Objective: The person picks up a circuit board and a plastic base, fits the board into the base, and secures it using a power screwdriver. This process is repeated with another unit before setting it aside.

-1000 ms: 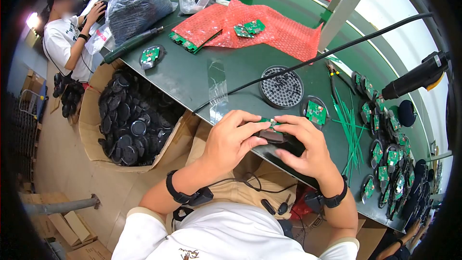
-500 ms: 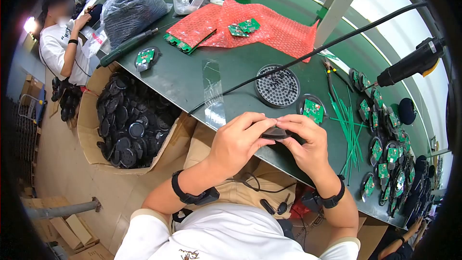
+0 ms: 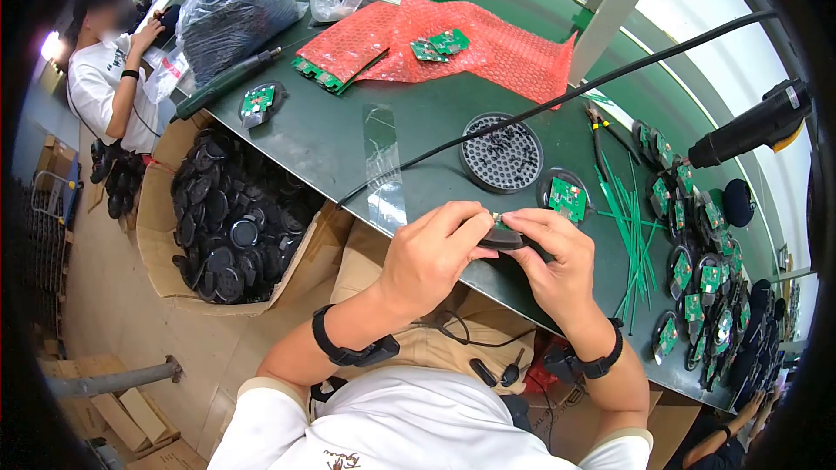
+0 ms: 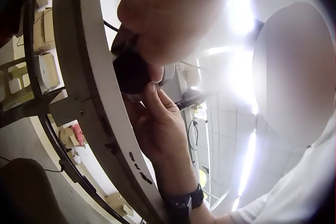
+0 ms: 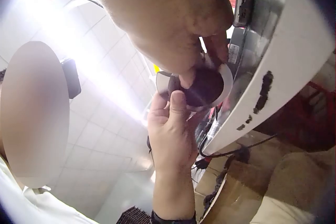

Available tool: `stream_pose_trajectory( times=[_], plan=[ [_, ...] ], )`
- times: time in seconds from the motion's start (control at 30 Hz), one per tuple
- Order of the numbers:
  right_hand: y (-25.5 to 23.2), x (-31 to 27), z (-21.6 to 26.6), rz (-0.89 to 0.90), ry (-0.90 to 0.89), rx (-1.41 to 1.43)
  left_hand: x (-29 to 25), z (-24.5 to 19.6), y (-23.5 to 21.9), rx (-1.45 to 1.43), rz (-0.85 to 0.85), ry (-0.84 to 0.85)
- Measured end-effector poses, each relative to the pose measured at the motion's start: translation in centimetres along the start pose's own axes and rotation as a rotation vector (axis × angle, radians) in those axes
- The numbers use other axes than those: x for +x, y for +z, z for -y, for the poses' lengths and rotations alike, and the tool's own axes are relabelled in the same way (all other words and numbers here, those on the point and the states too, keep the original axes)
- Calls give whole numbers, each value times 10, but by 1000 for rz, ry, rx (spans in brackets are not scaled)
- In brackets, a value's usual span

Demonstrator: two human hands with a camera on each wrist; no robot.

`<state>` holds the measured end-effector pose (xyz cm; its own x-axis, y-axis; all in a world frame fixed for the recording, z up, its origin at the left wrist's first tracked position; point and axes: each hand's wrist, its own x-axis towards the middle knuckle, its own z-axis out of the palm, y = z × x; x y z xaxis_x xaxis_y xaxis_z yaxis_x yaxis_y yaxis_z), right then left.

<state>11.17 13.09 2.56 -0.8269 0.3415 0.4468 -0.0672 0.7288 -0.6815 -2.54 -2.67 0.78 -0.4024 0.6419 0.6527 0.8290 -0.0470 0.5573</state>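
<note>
Round black disc point(image 3: 503, 239) with a small green board on its top is held by both hands just above the near edge of the green table point(image 3: 348, 139). Left hand point(image 3: 427, 261) grasps the disc from the left, its thumb and fingers curled round the rim. Right hand point(image 3: 557, 265) grasps it from the right in the same way. In the right wrist view the disc point(image 5: 206, 86) shows a dark underside, pinched between fingers from both sides, just beside the table edge.

Just beyond the hands lies 1 round grille point(image 3: 509, 157) and, to its right, a finished disc with a green board point(image 3: 568, 198). Green cable ties point(image 3: 640, 244) lie on the right, and further right many more such discs stand in a row point(image 3: 705, 278). On the left, beside the table, a cardboard box point(image 3: 165, 235) is full of black discs. At the far side lies red bubble wrap point(image 3: 488, 48) with green boards on it.
</note>
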Motion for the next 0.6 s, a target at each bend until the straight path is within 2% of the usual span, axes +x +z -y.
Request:
stream_pose_trajectory(
  times=[0.27, 0.6],
  plan=[
    [-1, 2, -2, -2, 15, 52, 1, 2, 2, -22, 8, -12],
    [-3, 3, -1, -15, 17, 37, 3, 5, 2, -181, 26, -85]
  ],
)
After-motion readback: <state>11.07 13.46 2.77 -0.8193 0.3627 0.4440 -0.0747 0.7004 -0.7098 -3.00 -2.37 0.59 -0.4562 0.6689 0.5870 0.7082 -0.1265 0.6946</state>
